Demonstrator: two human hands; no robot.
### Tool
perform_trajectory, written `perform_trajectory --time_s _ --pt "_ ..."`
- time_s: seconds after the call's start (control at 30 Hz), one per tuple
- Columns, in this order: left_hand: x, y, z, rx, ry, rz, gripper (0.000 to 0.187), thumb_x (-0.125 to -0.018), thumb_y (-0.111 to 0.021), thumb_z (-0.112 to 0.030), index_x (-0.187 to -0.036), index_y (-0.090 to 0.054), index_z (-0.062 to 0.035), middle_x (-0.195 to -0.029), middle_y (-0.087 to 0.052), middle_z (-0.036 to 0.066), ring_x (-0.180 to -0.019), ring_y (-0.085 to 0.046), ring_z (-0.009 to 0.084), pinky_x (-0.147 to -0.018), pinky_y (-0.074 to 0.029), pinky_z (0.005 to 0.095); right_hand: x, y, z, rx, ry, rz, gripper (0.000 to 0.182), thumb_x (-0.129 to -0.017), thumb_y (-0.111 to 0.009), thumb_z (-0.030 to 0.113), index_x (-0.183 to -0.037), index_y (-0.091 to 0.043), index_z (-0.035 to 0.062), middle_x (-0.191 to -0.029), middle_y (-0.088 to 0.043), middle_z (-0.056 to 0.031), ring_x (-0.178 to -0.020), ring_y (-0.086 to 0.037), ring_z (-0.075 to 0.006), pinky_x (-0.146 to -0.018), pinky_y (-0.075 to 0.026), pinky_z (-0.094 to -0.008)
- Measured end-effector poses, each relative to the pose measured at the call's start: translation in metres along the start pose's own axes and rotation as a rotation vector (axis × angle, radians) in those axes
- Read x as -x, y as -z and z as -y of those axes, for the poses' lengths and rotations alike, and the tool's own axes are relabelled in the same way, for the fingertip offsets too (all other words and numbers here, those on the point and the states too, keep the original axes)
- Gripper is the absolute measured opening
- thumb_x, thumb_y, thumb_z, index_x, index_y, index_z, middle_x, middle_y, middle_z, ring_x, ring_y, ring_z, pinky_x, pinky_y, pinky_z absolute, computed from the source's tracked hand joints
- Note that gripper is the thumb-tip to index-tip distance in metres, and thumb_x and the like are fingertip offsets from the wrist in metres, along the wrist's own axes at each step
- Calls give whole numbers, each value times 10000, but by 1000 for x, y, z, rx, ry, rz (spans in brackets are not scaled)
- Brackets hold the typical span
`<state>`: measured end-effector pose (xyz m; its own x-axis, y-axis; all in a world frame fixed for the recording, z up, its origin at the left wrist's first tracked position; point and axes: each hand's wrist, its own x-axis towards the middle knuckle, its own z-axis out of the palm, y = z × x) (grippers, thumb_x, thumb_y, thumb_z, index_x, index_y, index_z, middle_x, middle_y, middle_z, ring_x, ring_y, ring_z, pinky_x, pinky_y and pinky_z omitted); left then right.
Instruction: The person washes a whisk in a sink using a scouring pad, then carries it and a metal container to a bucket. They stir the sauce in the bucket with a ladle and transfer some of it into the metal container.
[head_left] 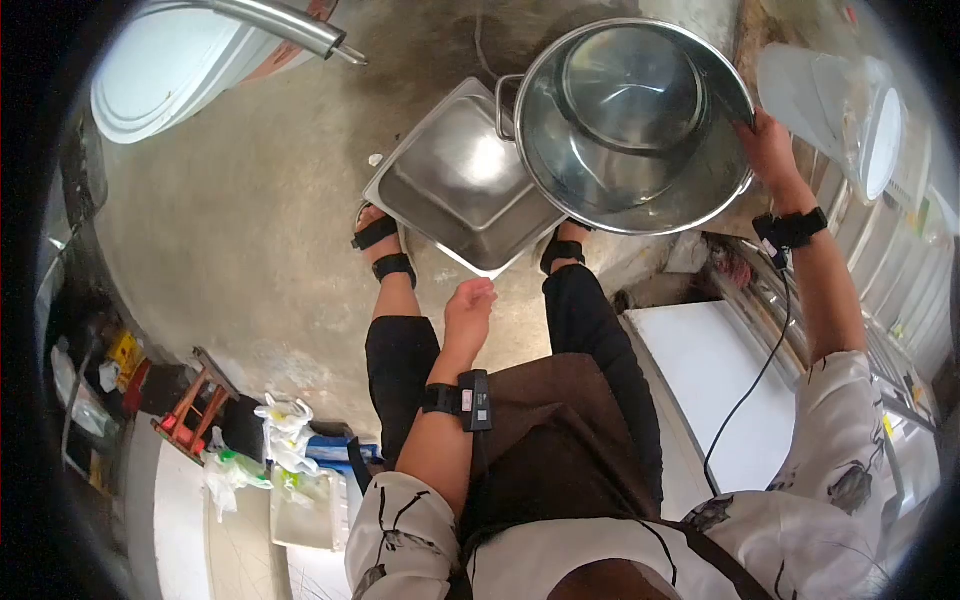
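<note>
In the head view, we are holding the big steel pot at 1 o'clock, its mouth facing us. Our right hand is gripping its 3 o'clock side, fingers closing over the rim. Our left hand is hovering below centre, fingers bunching loosely together with nothing visible in them; we cannot tell how tightly they are curling. The rectangular steel basin is lying at 12 o'clock on the concrete floor, just beyond that hand and between our feet.

We are judging the pot to be stiff, bulky and fairly heavy for one hand, inclined to tip away from a single grip, and slippery if wet. Its loop handle at 9 o'clock is offering the surest second hold, opposite our right hand. The basin is looking lighter, thin-walled but stiff, and best taken by two opposite rims.

The pot is hiding the basin's 2 o'clock side, so we cannot tell whether they are touching. Our right hand is covering any handle beneath it, and the pot's underside is facing away. At 11 o'clock, the white bucket is running into the dark lens edge, and the metal rod is being cut off.
</note>
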<state>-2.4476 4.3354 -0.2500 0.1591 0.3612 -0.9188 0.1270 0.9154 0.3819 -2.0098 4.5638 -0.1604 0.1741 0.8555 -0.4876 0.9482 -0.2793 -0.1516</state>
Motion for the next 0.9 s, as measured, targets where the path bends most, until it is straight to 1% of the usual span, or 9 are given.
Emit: perform_trajectory --time_s 0.13,0.23,0.33,0.5,0.63,0.7,0.8,0.9 --pt "-1 0 1 -3 -14 2 239 -879 -495 -106 -1107 -500 -36 -1069 -569 76 -938 -567 160 -758 -441 273 10 -3 15 -51 -27 -40 189 -826 -526 162 -937 -552 11 -827 -578 -230 -832 -540 -417 -687 -431 -425" --pt "-3 -1 3 -4 -19 7 248 -872 -502 -100 -1110 -498 -32 -1064 -576 81 -934 -571 162 -751 -444 272 18 -5 22 56 -11 -65 189 -825 -520 157 -941 -551 11 -839 -578 -233 -852 -539 -417 -699 -433 -424" --pt "-6 -1 9 -3 -32 -7 253 -865 -506 -95 -1109 -498 -28 -1062 -579 86 -928 -574 163 -745 -446 269 18 -8 21 14 26 -70 187 -821 -517 150 -945 -550 13 -848 -574 -237 -865 -538 -415 -707 -433 -421" --pt "-4 0 4 9 -37 -12 248 -862 -501 -91 -1100 -501 -22 -1046 -584 84 -909 -578 159 -731 -448 266 25 -10 35 -1 23 -83 173 -822 -515 143 -932 -545 13 -856 -567 -242 -866 -530 -421 -711 -431 -423" --pt "-8 2 13 -83 -45 -55 243 -847 -519 -94 -1078 -515 -19 -1013 -591 77 -885 -581 152 -715 -447 256 28 -13 39 -39 -5 -42 181 -823 -515 140 -953 -547 18 -863 -572 -235 -865 -532 -420 -715 -435 -419" --pt "-9 4 15 -95 -36 -90 242 -836 -531 -96 -1065 -522 -18 -999 -593 77 -872 -583 147 -706 -445 245 30 -12 45 -20 21 -63 192 -821 -519 142 -966 -548 21 -865 -576 -231 -864 -538 -415 -717 -438 -413" --pt "-9 7 17 -187 -47 -139 248 -819 -539 -88 -1054 -526 -9 -987 -597 92 -879 -582 164 -725 -447 260 30 -17 41 -50 35 -63 198 -812 -530 131 -979 -550 27 -867 -580 -227 -863 -545 -410 -715 -443 -404" --pt "-9 10 12 -205 -90 -362 280 -804 -563 -159 -1026 -541 11 -958 -614 170 -871 -602 265 -771 -455 328 32 -17 47 -55 -8 -50 194 -801 -542 107 -979 -553 31 -864 -583 -225 -861 -551 -407 -713 -445 -400"
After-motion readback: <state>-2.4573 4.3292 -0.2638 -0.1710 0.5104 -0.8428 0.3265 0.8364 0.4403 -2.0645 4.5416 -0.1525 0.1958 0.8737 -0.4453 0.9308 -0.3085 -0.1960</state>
